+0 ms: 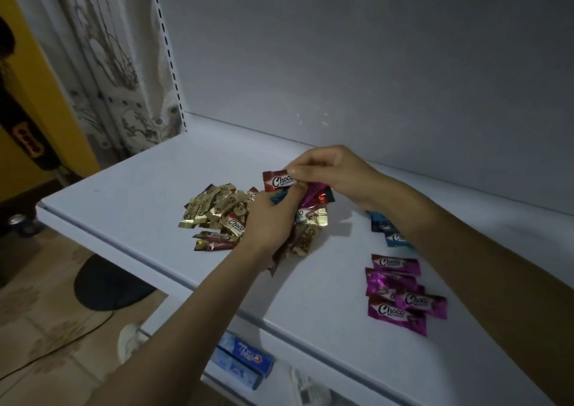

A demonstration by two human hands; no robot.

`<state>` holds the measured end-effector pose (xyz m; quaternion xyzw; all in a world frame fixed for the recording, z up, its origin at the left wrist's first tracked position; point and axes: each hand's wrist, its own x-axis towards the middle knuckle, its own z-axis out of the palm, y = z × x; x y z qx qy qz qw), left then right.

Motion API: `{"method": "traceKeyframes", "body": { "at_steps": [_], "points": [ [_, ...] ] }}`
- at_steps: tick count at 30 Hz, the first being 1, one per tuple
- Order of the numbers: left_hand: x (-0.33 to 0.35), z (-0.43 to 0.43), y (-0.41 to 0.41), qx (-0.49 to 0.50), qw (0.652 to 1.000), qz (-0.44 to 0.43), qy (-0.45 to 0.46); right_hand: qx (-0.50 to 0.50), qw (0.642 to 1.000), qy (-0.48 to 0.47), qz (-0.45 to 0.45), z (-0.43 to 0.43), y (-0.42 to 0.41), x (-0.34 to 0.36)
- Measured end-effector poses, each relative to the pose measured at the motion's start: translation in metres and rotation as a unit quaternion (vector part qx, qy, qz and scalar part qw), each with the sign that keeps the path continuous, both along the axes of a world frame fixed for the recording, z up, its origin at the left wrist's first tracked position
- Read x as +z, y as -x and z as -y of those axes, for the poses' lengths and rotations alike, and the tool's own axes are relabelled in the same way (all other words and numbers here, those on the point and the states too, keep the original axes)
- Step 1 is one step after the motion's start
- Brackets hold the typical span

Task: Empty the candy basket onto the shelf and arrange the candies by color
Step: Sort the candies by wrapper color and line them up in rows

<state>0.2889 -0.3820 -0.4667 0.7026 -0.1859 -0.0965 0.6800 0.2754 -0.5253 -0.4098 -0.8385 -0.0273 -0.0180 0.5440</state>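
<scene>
So the fingers (pixel 299 174) of the right hand (pixel 329 172) are pinching one end of a red candy (pixel 278 181). It's a flat foil pillow pack with crimped ends and a white "Choco" logo facing up. Its long axis runs roughly left to right, with the free end poking out to the left, and it's held just above the heap. Right under it, the left hand (pixel 273 222) is curled round a bunch of candies (pixel 313 195). I can make out a teal one, a magenta one and a red one fanning out past the thumb, all shiny crinkly foil. That hand sits over a mixed heap (pixel 310 228) of brown and gold wrappers on the white shelf (pixel 139 194), which looks smooth and flat. Just left of the hand is the gold pile (pixel 211 211), with wrappers overlapping every which way. Off to the right, a few blue candies (pixel 393 237) lie together, partly hidden behind the right forearm. Nearer the front edge, about four purple candies (pixel 400 290) sit in a loose cluster, mostly lengthwise left to right, logos up. Underneath the shelf some blue boxes (pixel 245 362) peek out, and a curtain (pixel 108 63) with a bamboo print hangs at the left.
</scene>
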Motion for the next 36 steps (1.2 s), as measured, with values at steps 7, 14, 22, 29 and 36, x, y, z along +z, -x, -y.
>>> {"method": "traceKeyframes", "body": {
  "at_steps": [7,14,22,29,36],
  "points": [
    [-0.009,0.007,0.031,-0.027,1.0,0.004,-0.008,-0.153,0.98,-0.128,0.004,0.025,0.029,-0.01],
    [-0.014,-0.002,0.041,-0.02,0.999,-0.006,-0.024,-0.202,0.975,-0.091,0.024,0.025,0.042,-0.031],
    [-0.015,-0.026,0.031,0.015,0.999,-0.025,0.038,-0.286,0.958,0.021,-0.017,0.031,-0.033,-0.066],
    [-0.015,-0.026,0.026,0.007,0.998,-0.039,0.054,-0.302,0.935,0.179,0.043,0.024,-0.03,-0.072],
    [-0.005,-0.002,0.027,-0.024,0.999,-0.028,0.005,-0.075,0.996,-0.032,-0.048,0.025,0.041,-0.021]
  ]
}}
